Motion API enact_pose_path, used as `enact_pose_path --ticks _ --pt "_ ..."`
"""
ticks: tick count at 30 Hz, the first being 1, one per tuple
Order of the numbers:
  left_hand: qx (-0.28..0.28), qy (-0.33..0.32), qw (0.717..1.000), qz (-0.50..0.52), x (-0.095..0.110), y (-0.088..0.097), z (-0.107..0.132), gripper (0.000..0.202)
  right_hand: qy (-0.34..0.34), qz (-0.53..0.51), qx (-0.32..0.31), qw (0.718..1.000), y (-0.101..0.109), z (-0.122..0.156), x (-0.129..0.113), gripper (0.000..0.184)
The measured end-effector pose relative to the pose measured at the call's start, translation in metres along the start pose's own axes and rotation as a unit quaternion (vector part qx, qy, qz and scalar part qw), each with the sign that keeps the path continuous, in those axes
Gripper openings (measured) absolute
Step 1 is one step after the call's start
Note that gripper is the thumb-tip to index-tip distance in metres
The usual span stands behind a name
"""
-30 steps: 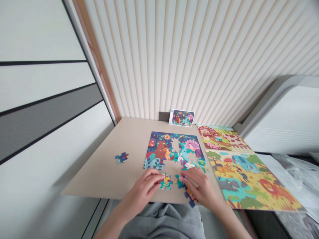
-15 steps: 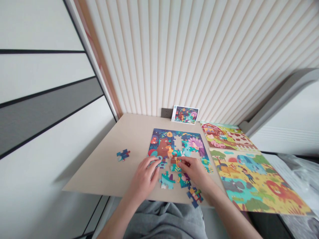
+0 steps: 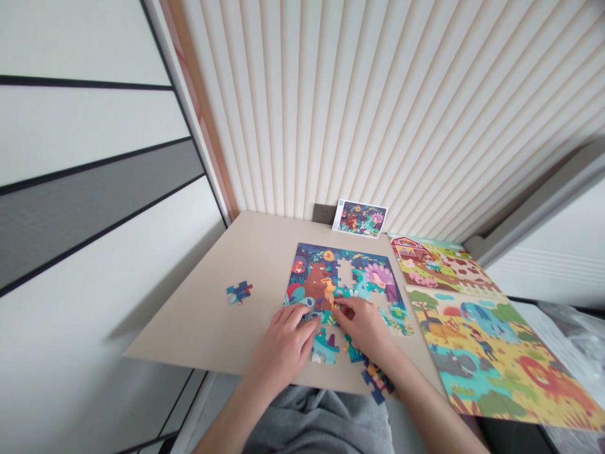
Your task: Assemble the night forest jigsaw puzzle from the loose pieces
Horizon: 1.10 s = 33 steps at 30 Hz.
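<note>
A partly assembled jigsaw puzzle [image 3: 316, 280] with a bear and a peacock lies on the table, with gaps in its upper middle and right side. My right hand [image 3: 363, 323] has thumb and fingertips closed on a puzzle piece [image 3: 329, 317] with yellow plants, at the puzzle's lower middle. My left hand [image 3: 287, 340] rests on the lower left edge, fingers stretched out over the pieces there. Just below the hands lies a loose teal puzzle piece [image 3: 324, 347]. Other loose pieces [image 3: 377, 380], partly under my right forearm, lie near the table's front edge.
A joined pair of blue pieces [image 3: 240, 292] lies on the table [image 3: 203, 315] to the left. A picture card [image 3: 360, 219] leans on the ribbed wall by a socket [image 3: 324, 213]. Two finished puzzles, a farm [image 3: 439, 265] and a safari [image 3: 496, 353], cover the right side.
My right hand has shifted the plant piece left, and the gap beside it has closed. My left hand stays at the lower left edge. The camera view has turned slightly.
</note>
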<state>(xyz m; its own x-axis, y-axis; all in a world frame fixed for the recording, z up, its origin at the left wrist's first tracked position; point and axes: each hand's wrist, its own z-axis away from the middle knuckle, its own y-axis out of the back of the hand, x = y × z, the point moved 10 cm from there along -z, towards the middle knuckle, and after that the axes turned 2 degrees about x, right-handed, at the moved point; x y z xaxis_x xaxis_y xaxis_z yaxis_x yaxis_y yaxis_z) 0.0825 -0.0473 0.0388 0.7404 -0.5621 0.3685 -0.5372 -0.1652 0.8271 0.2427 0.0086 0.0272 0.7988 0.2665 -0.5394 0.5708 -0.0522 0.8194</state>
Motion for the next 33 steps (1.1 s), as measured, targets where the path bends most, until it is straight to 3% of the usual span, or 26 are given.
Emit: enact_pose_path --ticks 5,12,23,28,33 --pt "-0.003 -0.009 1.000 0.003 0.004 0.002 -0.001 0.029 0.059 0.019 0.036 0.997 0.001 0.006 -0.009 0.021" --pt "-0.006 -0.006 1.000 0.003 0.002 0.000 0.000 0.029 0.115 0.024 0.029 0.993 -0.004 0.010 -0.019 0.022" --pt "-0.024 -0.023 0.999 -0.017 0.008 0.000 -0.002 0.032 0.135 0.092 0.016 0.986 0.003 0.018 -0.030 0.027" --pt "-0.020 -0.018 0.999 -0.017 0.008 -0.001 -0.002 0.033 0.145 0.098 0.009 0.985 0.007 0.020 -0.027 0.038" --pt "-0.022 -0.009 0.999 -0.022 0.005 -0.004 -0.002 0.034 0.126 0.110 0.011 0.986 0.007 0.020 -0.022 0.035"
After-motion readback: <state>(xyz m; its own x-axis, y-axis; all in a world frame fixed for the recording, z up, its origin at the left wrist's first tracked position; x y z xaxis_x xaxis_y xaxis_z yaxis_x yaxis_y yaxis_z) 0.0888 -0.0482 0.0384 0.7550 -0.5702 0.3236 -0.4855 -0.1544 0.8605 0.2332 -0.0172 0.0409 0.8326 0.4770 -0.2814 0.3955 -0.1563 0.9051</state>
